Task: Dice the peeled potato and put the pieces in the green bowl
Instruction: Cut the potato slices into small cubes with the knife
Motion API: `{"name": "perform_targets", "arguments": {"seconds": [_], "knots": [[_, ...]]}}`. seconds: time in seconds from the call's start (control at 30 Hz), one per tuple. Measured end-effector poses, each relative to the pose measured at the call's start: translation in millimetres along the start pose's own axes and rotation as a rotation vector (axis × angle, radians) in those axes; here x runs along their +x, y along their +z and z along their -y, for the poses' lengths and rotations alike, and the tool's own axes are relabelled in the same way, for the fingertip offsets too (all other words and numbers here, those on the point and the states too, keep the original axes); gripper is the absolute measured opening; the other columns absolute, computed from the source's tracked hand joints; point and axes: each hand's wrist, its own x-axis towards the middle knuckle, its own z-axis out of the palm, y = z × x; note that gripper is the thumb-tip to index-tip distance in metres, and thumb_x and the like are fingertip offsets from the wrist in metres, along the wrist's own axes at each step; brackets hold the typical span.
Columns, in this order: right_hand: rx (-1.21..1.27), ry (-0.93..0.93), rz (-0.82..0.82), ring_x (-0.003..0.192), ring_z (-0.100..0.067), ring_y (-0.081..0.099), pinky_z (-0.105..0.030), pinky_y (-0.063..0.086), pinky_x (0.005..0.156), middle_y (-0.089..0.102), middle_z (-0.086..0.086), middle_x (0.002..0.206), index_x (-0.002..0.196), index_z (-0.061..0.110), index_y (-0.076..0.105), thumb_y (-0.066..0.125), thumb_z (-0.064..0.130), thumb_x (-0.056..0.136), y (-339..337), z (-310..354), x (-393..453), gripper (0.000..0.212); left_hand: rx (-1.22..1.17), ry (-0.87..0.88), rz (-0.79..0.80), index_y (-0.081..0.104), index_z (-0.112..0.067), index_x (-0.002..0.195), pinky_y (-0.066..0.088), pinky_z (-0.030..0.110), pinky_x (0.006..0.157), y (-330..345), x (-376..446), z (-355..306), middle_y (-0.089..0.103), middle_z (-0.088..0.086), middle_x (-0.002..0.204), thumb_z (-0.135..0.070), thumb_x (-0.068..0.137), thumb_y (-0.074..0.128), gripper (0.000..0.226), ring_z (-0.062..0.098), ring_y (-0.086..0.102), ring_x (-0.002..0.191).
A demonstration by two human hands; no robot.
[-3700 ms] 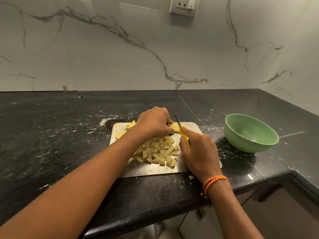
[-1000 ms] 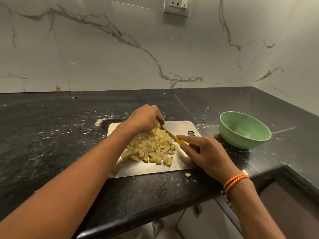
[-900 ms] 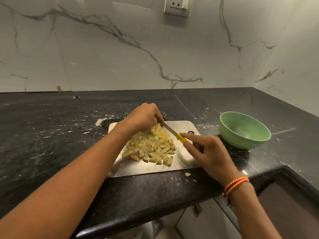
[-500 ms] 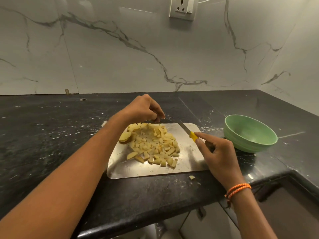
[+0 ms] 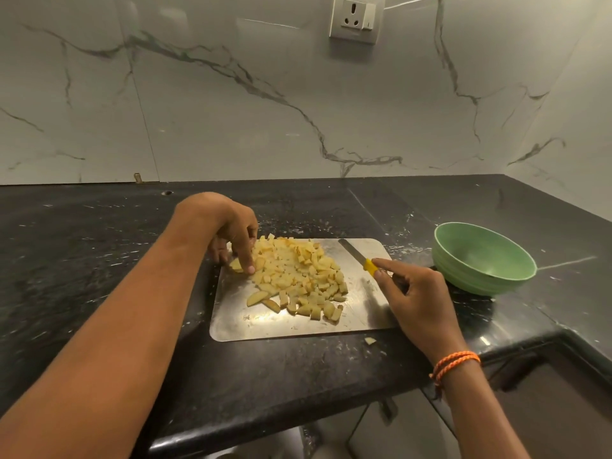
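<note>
A heap of yellow diced potato pieces (image 5: pixel 298 276) lies on a steel cutting board (image 5: pixel 361 313) in the middle of the black counter. My left hand (image 5: pixel 235 233) reaches over the board's left edge, its fingers pointing down and touching a potato slice (image 5: pixel 237 265) at the heap's left side. My right hand (image 5: pixel 417 293) grips a knife with a yellow handle (image 5: pixel 370 266); its blade (image 5: pixel 351 250) lies flat over the board's right part, pointing away from me. The green bowl (image 5: pixel 463 273) stands empty to the right of the board.
The black counter (image 5: pixel 99 253) has white specks and a front edge close to me. One potato scrap (image 5: pixel 370 341) lies on the counter just off the board's near right corner. A marble wall with a socket (image 5: pixel 357 18) rises behind.
My left hand has moved from the far side of the heap to its left edge and now touches a slice there. The knife has drawn off the heap to the right.
</note>
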Motion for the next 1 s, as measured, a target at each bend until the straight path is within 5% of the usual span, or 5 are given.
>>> {"name": "perform_targets", "arguments": {"seconds": [0.43,0.53,0.63,0.83,1.0], "knots": [[-0.041,0.016,-0.006,0.058,0.011,0.05,-0.008,0.033,0.058,0.051,0.026,0.067,0.126,0.022,0.071,0.067,0.029,0.096,0,-1,-2,0.03,0.013,0.04,-0.088,0.066,-0.005,0.114,0.066,0.053,0.084,0,0,-7,0.066,0.02,0.11,0.0,0.078,0.09,0.044,0.035,0.07,0.081],[-0.042,0.003,-0.007,0.061,0.01,0.045,-0.015,0.037,0.067,0.077,0.005,0.092,0.127,0.024,0.07,0.066,0.031,0.097,2,-3,-2,0.031,-0.006,0.081,-0.144,0.068,-0.005,0.113,0.067,0.043,0.066,-3,-2,-9,0.063,0.02,0.112,0.006,0.081,0.085,0.038,0.034,0.069,0.078],[-0.048,-0.005,-0.002,0.067,0.009,0.047,-0.017,0.041,0.068,0.078,0.001,0.101,0.127,0.024,0.069,0.066,0.032,0.097,2,-3,-1,0.032,-0.032,0.128,-0.212,0.076,-0.006,0.102,0.061,0.032,0.054,-3,0,-7,0.064,0.016,0.119,0.01,0.08,0.085,0.029,0.037,0.072,0.09],[-0.072,-0.009,-0.001,0.056,0.01,0.044,-0.008,0.032,0.06,0.075,0.004,0.085,0.127,0.023,0.07,0.066,0.031,0.097,1,-2,-1,0.032,-0.149,0.316,-0.183,0.08,-0.019,0.106,0.066,0.035,0.072,-6,2,-1,0.078,0.01,0.107,0.003,0.084,0.084,0.031,0.028,0.078,0.093],[-0.072,0.008,0.003,0.057,0.009,0.051,-0.009,0.033,0.054,0.054,0.024,0.072,0.126,0.023,0.07,0.067,0.03,0.096,0,-1,-3,0.031,-0.223,0.365,-0.109,0.076,-0.013,0.121,0.065,0.048,0.088,-13,3,5,0.082,0.007,0.107,0.009,0.096,0.069,0.034,0.027,0.079,0.101]]}}
